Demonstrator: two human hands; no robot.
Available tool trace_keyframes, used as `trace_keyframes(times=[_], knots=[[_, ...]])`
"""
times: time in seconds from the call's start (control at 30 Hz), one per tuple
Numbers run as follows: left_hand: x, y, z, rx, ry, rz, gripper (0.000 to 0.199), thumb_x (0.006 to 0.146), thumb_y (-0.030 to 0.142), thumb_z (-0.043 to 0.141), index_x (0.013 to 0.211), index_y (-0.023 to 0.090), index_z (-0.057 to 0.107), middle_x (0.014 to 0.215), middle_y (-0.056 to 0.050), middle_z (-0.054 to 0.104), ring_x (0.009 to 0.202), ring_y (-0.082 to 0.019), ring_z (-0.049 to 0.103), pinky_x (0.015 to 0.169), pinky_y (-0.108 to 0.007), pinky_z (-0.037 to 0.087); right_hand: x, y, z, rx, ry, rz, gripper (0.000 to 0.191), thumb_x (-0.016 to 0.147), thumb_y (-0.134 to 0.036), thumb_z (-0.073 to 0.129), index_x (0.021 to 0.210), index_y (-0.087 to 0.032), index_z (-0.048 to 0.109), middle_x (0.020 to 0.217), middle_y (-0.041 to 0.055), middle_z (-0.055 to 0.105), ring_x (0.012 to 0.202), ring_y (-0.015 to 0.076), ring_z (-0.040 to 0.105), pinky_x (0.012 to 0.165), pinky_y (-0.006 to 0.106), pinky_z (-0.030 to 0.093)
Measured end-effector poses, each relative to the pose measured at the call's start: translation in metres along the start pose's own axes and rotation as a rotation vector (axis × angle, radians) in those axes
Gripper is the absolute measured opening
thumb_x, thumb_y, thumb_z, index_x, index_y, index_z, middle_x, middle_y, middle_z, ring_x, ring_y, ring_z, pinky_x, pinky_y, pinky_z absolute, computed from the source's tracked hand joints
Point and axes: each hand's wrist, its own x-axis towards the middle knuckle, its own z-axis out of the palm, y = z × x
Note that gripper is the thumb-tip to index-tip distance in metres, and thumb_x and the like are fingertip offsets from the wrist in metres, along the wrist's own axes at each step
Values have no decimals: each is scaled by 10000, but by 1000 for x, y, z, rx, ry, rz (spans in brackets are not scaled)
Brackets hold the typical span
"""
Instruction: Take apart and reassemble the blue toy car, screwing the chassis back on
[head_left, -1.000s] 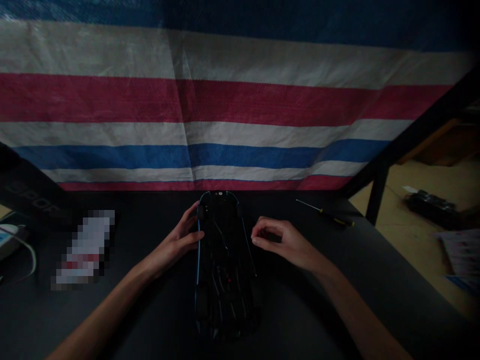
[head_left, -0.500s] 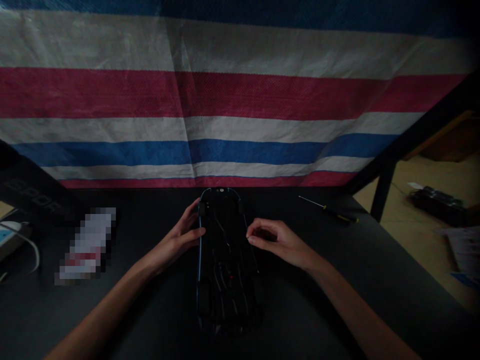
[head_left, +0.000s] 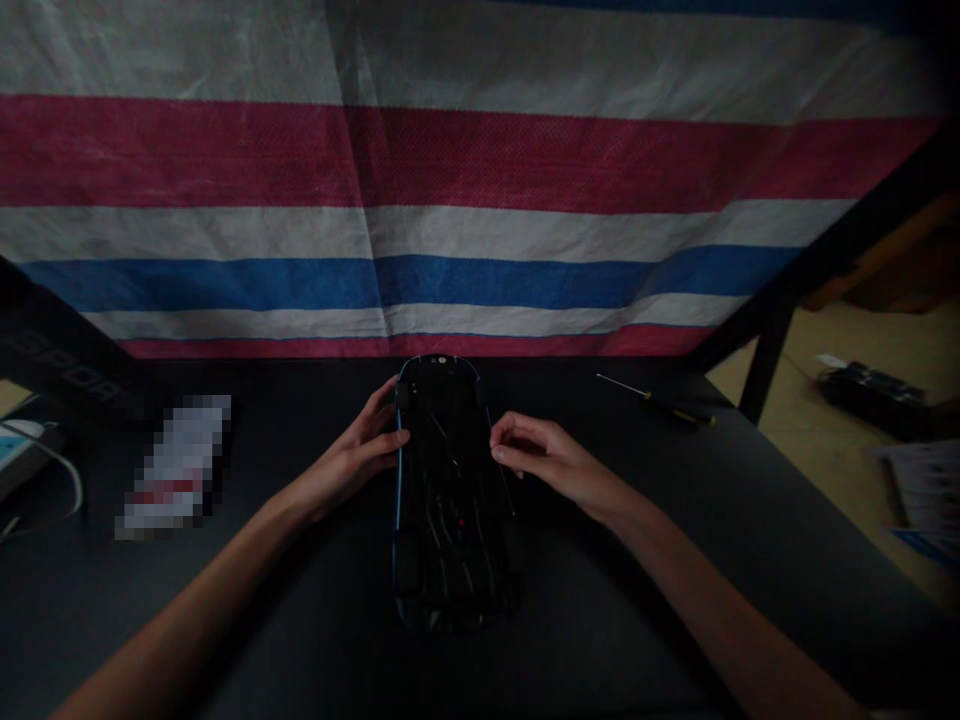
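Observation:
A dark toy car [head_left: 450, 500] lies upside down on the black table, its underside and wheels facing up and a thin blue edge along its left side. My left hand [head_left: 360, 450] grips the car's left side, thumb on the underside and fingers against the flank. At the right side my right hand [head_left: 536, 450] is closed in a pinch, thumb and forefinger meeting beside the car's edge. Whatever lies between those fingertips, if anything, is too small and dark to make out. A small red spot shows on the car's underside.
A screwdriver [head_left: 660, 400] with a black and yellow handle lies at the right back. A blurred-out pale item [head_left: 176, 465], a white power strip [head_left: 22, 450] and a dark object lettered "SPOR" [head_left: 71, 365] are at left. Striped sheeting [head_left: 450, 160] hangs behind the table.
The whole scene sits slightly higher in the picture, as my head view has tipped down. Both hands keep about the same places at the car.

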Motion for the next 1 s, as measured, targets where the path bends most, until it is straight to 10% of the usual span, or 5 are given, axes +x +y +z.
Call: trace_keyframes(times=[0.63, 0.77, 0.9, 1.0], knots=[[0, -3, -5, 0, -6, -22, 772, 931, 332, 704, 1578, 512, 323, 1724, 25, 283, 1509, -353, 392, 1163, -512, 447, 1, 7, 16, 166, 84, 68, 247, 859, -378, 698, 860, -241, 492, 774, -42, 461, 696, 131, 453, 645, 267, 398], [0, -4, -6, 13, -21, -11, 767, 952, 334, 672, 1594, 509, 291, 1735, 22, 258, 1517, -348, 386, 1178, -510, 432, -4, 1, -8, -270, 68, -86, 268, 930, -409, 654, 1118, -279, 513, 940, -2, 601, 793, 162, 576, 728, 303, 474], [0, -4, -7, 14, -20, -19, 789, 941, 354, 689, 1598, 511, 281, 1729, 5, 277, 1506, -358, 402, 1175, -531, 432, -9, 2, -41, -767, 450, -119, 195, 1011, -388, 523, 1176, -288, 554, 897, 17, 621, 791, 191, 623, 758, 348, 481], [-1, -3, -6, 5, -17, -32, 799, 933, 349, 701, 1593, 518, 283, 1734, 18, 261, 1508, -356, 400, 1172, -522, 438, -10, 7, -46, -942, 361, -62, 232, 997, -394, 544, 1200, -287, 580, 862, 12, 615, 760, 193, 623, 691, 333, 469]])
